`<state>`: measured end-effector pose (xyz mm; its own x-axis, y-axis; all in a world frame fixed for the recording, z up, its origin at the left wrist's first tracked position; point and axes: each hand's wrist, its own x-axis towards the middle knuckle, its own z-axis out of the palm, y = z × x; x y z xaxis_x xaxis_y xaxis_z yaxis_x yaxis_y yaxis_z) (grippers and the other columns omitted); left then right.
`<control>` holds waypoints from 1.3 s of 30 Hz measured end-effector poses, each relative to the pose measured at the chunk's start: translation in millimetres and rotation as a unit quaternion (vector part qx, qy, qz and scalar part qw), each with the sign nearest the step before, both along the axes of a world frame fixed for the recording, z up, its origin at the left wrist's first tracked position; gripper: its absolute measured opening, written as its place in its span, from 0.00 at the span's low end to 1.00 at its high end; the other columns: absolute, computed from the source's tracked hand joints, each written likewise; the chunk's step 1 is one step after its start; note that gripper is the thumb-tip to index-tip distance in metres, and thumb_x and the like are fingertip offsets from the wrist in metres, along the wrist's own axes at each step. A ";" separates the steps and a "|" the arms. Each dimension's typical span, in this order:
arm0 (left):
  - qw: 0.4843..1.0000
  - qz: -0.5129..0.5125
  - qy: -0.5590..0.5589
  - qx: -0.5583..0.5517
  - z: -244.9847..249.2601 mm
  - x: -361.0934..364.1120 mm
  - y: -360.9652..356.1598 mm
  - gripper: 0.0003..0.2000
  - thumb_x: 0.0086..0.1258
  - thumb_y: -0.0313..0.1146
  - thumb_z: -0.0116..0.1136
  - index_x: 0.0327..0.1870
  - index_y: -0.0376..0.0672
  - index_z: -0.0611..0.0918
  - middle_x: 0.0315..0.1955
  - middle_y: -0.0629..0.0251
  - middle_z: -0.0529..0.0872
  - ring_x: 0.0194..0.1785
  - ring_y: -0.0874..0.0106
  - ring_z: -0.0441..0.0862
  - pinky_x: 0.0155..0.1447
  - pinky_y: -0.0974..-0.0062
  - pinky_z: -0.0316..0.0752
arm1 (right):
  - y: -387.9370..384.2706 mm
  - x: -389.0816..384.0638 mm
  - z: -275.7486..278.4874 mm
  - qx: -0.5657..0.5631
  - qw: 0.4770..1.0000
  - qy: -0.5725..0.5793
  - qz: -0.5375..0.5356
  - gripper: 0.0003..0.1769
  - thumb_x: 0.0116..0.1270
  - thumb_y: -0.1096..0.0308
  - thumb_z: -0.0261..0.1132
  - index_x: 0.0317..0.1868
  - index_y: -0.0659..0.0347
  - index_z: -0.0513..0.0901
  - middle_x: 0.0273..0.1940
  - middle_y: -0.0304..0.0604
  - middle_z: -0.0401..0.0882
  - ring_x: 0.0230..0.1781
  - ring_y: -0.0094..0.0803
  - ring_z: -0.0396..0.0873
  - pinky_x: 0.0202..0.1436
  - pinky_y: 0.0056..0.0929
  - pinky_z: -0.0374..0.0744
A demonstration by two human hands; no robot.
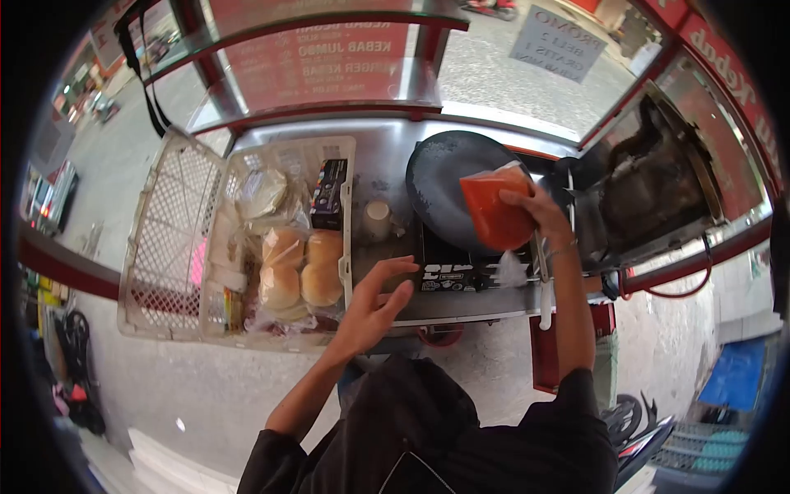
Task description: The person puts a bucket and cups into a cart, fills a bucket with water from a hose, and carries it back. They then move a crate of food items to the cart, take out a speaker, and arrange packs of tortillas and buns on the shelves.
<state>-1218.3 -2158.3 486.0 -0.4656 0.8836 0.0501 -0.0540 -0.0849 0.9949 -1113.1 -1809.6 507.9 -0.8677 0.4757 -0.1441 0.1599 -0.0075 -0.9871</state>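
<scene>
My right hand (536, 207) grips a clear plastic bag of orange-red sauce (495, 212), held up over the right part of a round black griddle pan (440, 177). The bag's loose plastic end hangs down below it. My left hand (376, 303) is held over the counter's front edge with its fingers apart and nothing in them. It is nearest to the right side of a cream plastic crate (348, 247). Inside the crate lie bagged burger buns (282, 284), a bag of pale flat rounds (262, 193) and a dark box (329, 193).
A small pale cup (377, 221) stands between crate and pan. At the right is a blackened metal grill unit (658, 177). A white-handled utensil (546, 303) reaches over the counter's front edge. Glass panels and a shelf (329, 37) enclose the far side. A red drawer (555, 354) sits below.
</scene>
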 end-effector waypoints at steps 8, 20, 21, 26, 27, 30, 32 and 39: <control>0.796 0.501 0.327 -0.094 -16.3 -74.8 -84.1 0.12 0.64 0.33 0.58 0.43 0.34 0.79 0.36 0.54 0.84 0.42 0.64 0.83 0.46 0.70 0.75 | 69.1 -60.7 -15.4 0.258 0.947 -0.102 0.160 0.40 0.47 0.51 0.78 0.54 0.66 0.73 0.47 0.43 0.78 0.47 0.27 0.78 0.52 0.26 0.76; 0.863 0.251 0.096 -0.428 -134.5 -197.0 -125.2 0.34 0.51 0.57 0.68 0.43 0.29 0.79 0.31 0.49 0.84 0.39 0.62 0.83 0.46 0.67 0.75 | -16.3 -50.7 1.3 0.549 0.828 -0.099 -0.051 0.40 0.63 0.50 0.64 0.67 0.67 0.60 0.60 0.63 0.69 0.62 0.53 0.69 0.63 0.41 0.68; 0.865 0.251 0.094 -0.424 -125.3 -196.3 -125.0 0.34 0.51 0.57 0.68 0.43 0.29 0.79 0.31 0.49 0.84 0.39 0.62 0.83 0.46 0.67 0.75 | -42.3 -50.4 13.3 0.547 0.833 -0.072 -0.046 0.36 0.64 0.54 0.65 0.65 0.65 0.63 0.58 0.60 0.71 0.59 0.50 0.72 0.62 0.38 0.69; 0.950 0.213 0.061 -0.221 -105.8 -173.0 -116.0 0.33 0.54 0.43 0.70 0.58 0.33 0.72 0.46 0.57 0.81 0.46 0.72 0.79 0.50 0.75 0.74 | -150.4 -71.3 11.4 0.400 0.914 -0.002 0.071 0.31 0.64 0.60 0.65 0.64 0.62 0.66 0.55 0.53 0.74 0.55 0.41 0.75 0.59 0.36 0.73; 0.952 0.205 0.064 -0.216 -106.0 -172.5 -115.8 0.33 0.54 0.43 0.70 0.58 0.33 0.72 0.46 0.57 0.81 0.46 0.72 0.79 0.50 0.75 0.74 | -170.6 -78.1 5.1 0.322 0.939 0.013 0.119 0.31 0.64 0.62 0.66 0.64 0.61 0.66 0.55 0.51 0.74 0.55 0.39 0.75 0.59 0.35 0.73; 0.955 0.225 0.105 -0.163 -96.7 -176.7 -127.3 0.31 0.52 0.44 0.70 0.52 0.32 0.74 0.42 0.54 0.82 0.44 0.67 0.80 0.49 0.70 0.75 | -224.2 -98.1 -16.1 0.187 0.966 0.026 0.176 0.31 0.64 0.65 0.66 0.65 0.61 0.64 0.55 0.48 0.73 0.56 0.36 0.74 0.59 0.34 0.73; 0.956 0.259 0.031 -0.136 -82.8 -177.3 -139.3 0.29 0.54 0.42 0.70 0.52 0.33 0.74 0.43 0.54 0.81 0.45 0.66 0.80 0.49 0.70 0.75 | -249.1 -110.9 -27.1 0.143 0.973 0.022 0.179 0.32 0.64 0.66 0.66 0.66 0.61 0.63 0.56 0.47 0.72 0.57 0.35 0.73 0.60 0.33 0.73; 0.971 0.120 -0.199 0.054 7.3 -189.6 -187.8 0.23 0.63 0.40 0.64 0.54 0.36 0.74 0.42 0.59 0.82 0.42 0.72 0.80 0.45 0.74 0.76 | -299.3 -158.8 -64.5 -0.188 0.963 0.142 0.131 0.30 0.70 0.60 0.58 0.68 0.61 0.61 0.48 0.43 0.77 0.51 0.29 0.76 0.61 0.30 0.72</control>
